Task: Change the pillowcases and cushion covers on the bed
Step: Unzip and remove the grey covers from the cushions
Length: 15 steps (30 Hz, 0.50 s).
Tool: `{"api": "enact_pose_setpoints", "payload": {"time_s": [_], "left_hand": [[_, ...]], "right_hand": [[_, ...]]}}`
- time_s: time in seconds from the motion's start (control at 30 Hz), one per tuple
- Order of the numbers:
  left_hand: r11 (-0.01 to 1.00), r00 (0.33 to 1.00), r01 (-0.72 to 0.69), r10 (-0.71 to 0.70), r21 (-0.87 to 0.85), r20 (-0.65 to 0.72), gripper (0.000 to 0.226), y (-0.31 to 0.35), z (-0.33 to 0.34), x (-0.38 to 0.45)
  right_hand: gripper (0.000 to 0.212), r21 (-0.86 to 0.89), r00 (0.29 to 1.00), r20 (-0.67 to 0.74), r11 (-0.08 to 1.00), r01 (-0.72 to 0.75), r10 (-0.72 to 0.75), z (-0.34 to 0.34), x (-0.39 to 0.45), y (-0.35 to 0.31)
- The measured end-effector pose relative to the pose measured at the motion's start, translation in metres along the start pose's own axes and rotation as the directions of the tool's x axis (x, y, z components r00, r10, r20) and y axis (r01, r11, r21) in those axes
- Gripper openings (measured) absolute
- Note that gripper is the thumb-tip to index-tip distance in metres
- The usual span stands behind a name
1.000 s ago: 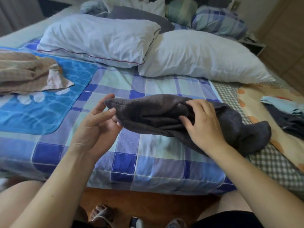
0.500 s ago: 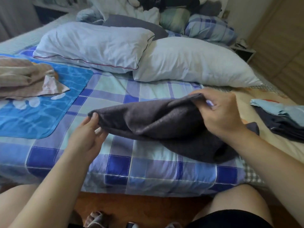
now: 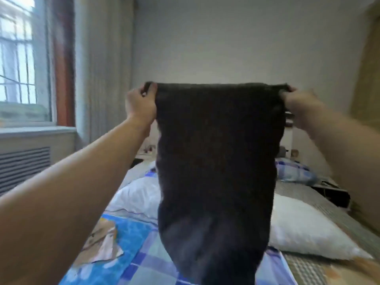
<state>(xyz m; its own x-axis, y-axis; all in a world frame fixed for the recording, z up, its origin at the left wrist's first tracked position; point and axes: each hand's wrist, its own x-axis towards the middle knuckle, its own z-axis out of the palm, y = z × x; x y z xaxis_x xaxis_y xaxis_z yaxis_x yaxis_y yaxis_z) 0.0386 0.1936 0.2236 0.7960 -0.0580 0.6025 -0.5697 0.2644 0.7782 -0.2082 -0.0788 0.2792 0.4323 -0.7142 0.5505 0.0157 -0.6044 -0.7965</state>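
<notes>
Pillowcase [image 3: 218, 161] held up by top corners, left hand [image 3: 140, 103] and right hand [image 3: 298, 105] both pinching. Keep edge taut, find opening before pillow [image 3: 304, 229].

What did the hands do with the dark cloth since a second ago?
Both hands lifted the dark pillowcase off the bed and hold it up, hanging down. The left hand and right hand each grip a top corner. The white pillows stayed on the bed.

Cover [image 3: 218, 161] hangs betw. both hands, in front of 2 pillows [image 3: 304, 229] on bed [image 3: 144, 264]; window [image 3: 18, 58] left
</notes>
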Motion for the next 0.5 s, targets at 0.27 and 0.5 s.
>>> {"api": "enact_pose_setpoints", "payload": {"time_s": [0.27, 0.5], "left_hand": [[0.986, 0.949, -0.018, 0.069, -0.166, 0.309, 0.015, 0.064, -0.028, -0.050], [0.957, 0.507, -0.256, 0.012, 0.138, 0.862, 0.014, -0.031, 0.012, -0.297]], "right_hand": [[0.020, 0.310, 0.982, 0.158, 0.939, -0.148, 0.102, 0.001, -0.041, 0.074], [0.016, 0.143, 0.795, -0.015, 0.788, -0.599, 0.607, -0.051, -0.180, 0.259]]}}
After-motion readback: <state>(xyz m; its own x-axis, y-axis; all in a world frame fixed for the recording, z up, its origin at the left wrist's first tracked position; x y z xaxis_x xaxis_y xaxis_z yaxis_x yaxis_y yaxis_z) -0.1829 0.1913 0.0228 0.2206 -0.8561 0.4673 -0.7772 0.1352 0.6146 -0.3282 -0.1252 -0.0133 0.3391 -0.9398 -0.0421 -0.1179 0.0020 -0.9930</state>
